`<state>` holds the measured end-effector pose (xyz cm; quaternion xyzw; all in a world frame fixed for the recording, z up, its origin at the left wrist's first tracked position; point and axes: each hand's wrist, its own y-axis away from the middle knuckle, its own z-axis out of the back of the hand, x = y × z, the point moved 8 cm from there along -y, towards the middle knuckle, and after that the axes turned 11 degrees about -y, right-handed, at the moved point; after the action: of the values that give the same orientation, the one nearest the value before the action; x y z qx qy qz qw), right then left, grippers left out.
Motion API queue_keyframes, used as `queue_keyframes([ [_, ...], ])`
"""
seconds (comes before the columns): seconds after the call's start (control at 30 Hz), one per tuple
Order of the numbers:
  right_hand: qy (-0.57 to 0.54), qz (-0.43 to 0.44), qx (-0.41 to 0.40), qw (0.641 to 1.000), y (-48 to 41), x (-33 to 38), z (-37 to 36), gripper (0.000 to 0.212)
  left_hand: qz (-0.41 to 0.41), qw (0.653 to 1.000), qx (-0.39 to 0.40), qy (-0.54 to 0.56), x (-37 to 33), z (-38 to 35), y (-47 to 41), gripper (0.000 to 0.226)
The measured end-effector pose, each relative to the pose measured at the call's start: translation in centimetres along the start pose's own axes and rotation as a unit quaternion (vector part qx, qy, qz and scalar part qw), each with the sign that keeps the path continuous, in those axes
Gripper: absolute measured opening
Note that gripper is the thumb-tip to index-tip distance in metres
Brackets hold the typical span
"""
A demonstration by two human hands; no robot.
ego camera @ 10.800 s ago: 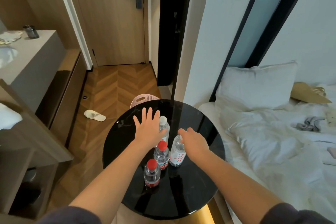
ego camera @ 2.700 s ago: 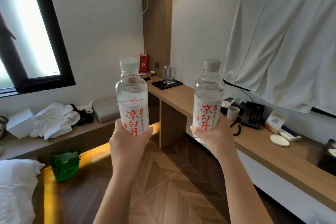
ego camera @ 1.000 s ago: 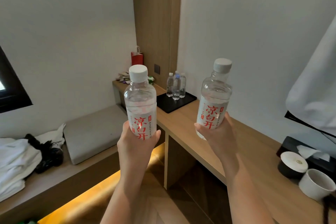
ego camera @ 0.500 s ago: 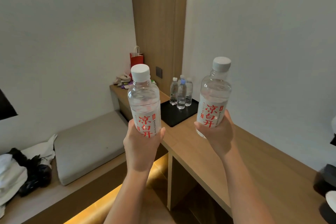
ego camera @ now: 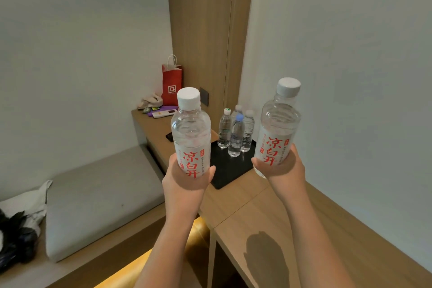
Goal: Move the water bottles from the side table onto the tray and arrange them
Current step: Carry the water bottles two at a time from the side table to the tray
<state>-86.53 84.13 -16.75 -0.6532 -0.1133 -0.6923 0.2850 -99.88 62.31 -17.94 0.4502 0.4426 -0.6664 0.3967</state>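
Observation:
My left hand (ego camera: 184, 182) grips a clear water bottle (ego camera: 190, 133) with a white cap and red lettering, held upright. My right hand (ego camera: 281, 166) grips a matching bottle (ego camera: 278, 128), also upright and slightly tilted. Both are raised in front of me, above the near end of a wooden desk (ego camera: 245, 206). Between and beyond them lies a black tray (ego camera: 229, 170) on the desk. Several smaller clear bottles (ego camera: 235, 133) stand together at the tray's far side.
A red paper bag (ego camera: 171, 84), a purple item and small clutter sit at the desk's far end by the wall. A grey cushion (ego camera: 98, 196) lies on the low bench at left, with dark and white clothing (ego camera: 21, 224) beside it.
The view has moved closer to the desk and tray. Both hands keep their bottles upright; the tray and its bottles now appear larger and nearer between them.

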Motion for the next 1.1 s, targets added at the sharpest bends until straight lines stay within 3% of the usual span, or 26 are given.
queue_keyframes([
  [0.33, -0.032, -0.052, -0.020, 0.998, -5.9, -5.3, -2.7, 0.065, 0.028, 0.998, 0.013, -0.047, 4.6, -4.9, -7.9, 0.068],
  [0.7, -0.024, -0.117, -0.147, 0.982, -14.8, -13.1, -7.3, 0.059, 0.047, 0.989, 0.135, -0.045, 11.0, -13.4, -21.4, 0.077],
  [1.1, 0.002, -0.170, -0.251, 0.953, -20.3, -21.3, -10.5, 0.057, 0.043, 0.964, 0.235, -0.120, 20.1, -20.0, -30.5, 0.061],
])
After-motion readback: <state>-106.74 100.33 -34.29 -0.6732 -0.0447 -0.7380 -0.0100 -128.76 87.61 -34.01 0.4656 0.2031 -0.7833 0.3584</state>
